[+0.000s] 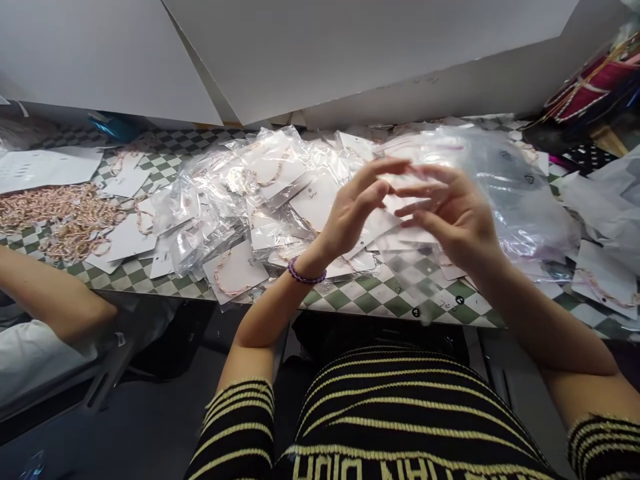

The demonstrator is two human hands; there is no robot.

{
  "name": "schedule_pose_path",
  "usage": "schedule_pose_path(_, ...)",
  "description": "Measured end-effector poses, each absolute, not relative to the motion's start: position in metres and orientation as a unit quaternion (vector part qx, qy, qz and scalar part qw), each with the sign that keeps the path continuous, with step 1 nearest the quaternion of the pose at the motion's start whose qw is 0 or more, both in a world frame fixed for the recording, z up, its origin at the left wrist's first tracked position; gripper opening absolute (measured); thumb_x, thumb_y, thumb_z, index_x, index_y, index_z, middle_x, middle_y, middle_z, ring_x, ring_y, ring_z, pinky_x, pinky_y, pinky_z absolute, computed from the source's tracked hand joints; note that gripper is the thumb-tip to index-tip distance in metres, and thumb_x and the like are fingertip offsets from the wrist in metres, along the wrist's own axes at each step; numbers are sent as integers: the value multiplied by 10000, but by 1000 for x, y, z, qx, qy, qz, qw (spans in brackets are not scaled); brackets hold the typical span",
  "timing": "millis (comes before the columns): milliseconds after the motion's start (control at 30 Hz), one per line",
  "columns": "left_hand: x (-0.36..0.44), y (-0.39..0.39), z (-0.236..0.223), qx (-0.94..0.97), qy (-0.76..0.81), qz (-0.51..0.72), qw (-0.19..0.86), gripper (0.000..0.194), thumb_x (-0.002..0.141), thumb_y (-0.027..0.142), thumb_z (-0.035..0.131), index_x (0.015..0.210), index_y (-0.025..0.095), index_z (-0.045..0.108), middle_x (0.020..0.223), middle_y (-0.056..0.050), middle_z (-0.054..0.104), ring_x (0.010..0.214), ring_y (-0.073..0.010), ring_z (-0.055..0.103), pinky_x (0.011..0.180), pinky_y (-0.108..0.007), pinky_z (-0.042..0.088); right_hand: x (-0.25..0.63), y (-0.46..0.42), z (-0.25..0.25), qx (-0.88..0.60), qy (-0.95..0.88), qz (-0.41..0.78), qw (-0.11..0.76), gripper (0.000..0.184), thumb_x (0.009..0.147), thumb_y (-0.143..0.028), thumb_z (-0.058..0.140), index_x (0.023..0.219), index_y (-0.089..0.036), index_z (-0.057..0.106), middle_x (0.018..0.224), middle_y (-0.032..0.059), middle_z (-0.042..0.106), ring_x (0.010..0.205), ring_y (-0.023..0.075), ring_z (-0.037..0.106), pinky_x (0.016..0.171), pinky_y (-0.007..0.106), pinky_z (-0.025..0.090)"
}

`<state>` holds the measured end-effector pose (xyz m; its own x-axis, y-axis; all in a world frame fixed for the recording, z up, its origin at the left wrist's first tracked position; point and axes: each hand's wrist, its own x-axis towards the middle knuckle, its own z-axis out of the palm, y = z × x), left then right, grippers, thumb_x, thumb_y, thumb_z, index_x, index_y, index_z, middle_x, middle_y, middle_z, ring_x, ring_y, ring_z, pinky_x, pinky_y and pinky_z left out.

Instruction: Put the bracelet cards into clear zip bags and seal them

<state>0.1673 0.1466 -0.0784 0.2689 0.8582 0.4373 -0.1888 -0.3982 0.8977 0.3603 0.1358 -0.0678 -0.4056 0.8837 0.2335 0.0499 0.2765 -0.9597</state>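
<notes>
My left hand [356, 203], with a purple beaded bracelet [306, 272] at its wrist, is raised over the pile of packed cards. Its index finger reaches right and its thumb curls below; whether they grip anything cannot be made out. My right hand [457, 217] faces it, blurred, fingers stretched left and apart, nothing clear between them. The fingertips of both hands nearly meet. Below them a smeared clear plastic bag [415, 277] extends toward the table edge; its upper end is unclear. Under and left of my hands lie white jewelry cards [315, 197] with bracelets in clear bags.
A large stack of clear bags [525, 193] lies right. Left are heaped beaded bracelets [75, 213] and loose cards [131, 237] on the checkered table [350, 300]. Another person's arm [50, 300] rests at the left. White panels [350, 53] stand behind.
</notes>
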Motion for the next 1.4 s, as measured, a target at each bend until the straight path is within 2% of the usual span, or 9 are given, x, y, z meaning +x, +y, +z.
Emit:
schedule_pose_path(133, 158, 159, -98, 603, 349, 532, 481, 592, 878, 560, 643, 1326, 206, 488, 1323, -121, 525, 1157, -244, 594, 821, -300, 576, 359, 146, -63, -348, -563, 619, 423, 530, 710, -157, 620, 1207, -257, 467, 1041, 32, 695, 798, 181, 704, 744, 386, 630)
schedule_pose_path(267, 145, 171, -113, 558, 344, 471, 590, 503, 847, 486, 705, 1210, 164, 571, 1024, -90, 637, 740, -115, 635, 600, -209, 534, 361, 159, -65, -385, -558, 631, 377, 516, 697, -202, 636, 1192, -227, 494, 1021, 55, 706, 845, 211, 708, 780, 417, 614)
schedule_pose_path(400, 136, 171, -112, 562, 378, 561, 476, 381, 810, 505, 749, 904, 160, 617, 813, -21, 601, 517, -49, 491, 426, -181, 384, 380, 175, -70, -475, -703, 339, 406, 387, 834, -368, 581, 1181, -199, 567, 1080, 93, 690, 1013, 250, 653, 858, 451, 548)
schedule_pose_path(500, 132, 168, -110, 615, 444, 564, 327, 361, 842, 499, 731, 836, 166, 592, 697, 8, 560, 516, -52, 465, 456, -201, 355, 396, 180, -77, -507, -818, 39, 269, 317, 869, -468, 550, 988, -199, 667, 935, 90, 694, 983, 280, 602, 874, 470, 486)
schedule_pose_path(667, 129, 166, -112, 681, 506, 503, 167, 362, 946, 535, 580, 897, 176, 590, 515, 46, 440, 467, -69, 414, 492, -241, 311, 404, 179, -88, -560, -826, -31, 57, 511, 872, -632, 495, 1061, -191, 672, 974, 142, 673, 1021, 332, 567, 802, 447, 474)
schedule_pose_path(900, 128, 172, -111, 675, 434, 577, 153, 253, 1014, 416, 443, 1042, 203, 578, 1071, -82, 636, 972, -133, 632, 661, -211, 518, 409, 192, -78, -445, -892, -77, -12, 830, 836, -760, 444, 1380, -139, 522, 1340, 211, 556, 1263, 418, 472, 1002, 562, 423)
schedule_pose_path(1067, 125, 172, -107, 641, 378, 582, 328, 319, 995, 490, 470, 1134, 207, 517, 930, -53, 630, 702, -100, 622, 563, -201, 507, 408, 191, -95, -359, -929, 1, 91, 501, 893, -609, 488, 1174, -229, 653, 1302, 121, 623, 1228, 347, 557, 1095, 592, 332)
schedule_pose_path(1267, 136, 158, -96, 589, 356, 579, 437, 462, 949, 635, 463, 1023, 179, 478, 969, -47, 605, 560, -38, 550, 454, -152, 376, 401, 201, -67, -475, -811, 53, 337, 361, 954, -488, 497, 912, -202, 715, 833, 95, 693, 764, 202, 610, 765, 382, 474)
schedule_pose_path(1400, 143, 152, -93, 572, 332, 549, 511, 442, 951, 627, 460, 947, 186, 432, 977, -39, 582, 522, -25, 519, 450, -172, 397, 376, 222, -42, -451, -682, 260, 514, 318, 857, -489, 679, 884, -173, 686, 722, 49, 619, 625, 122, 555, 622, 314, 490)
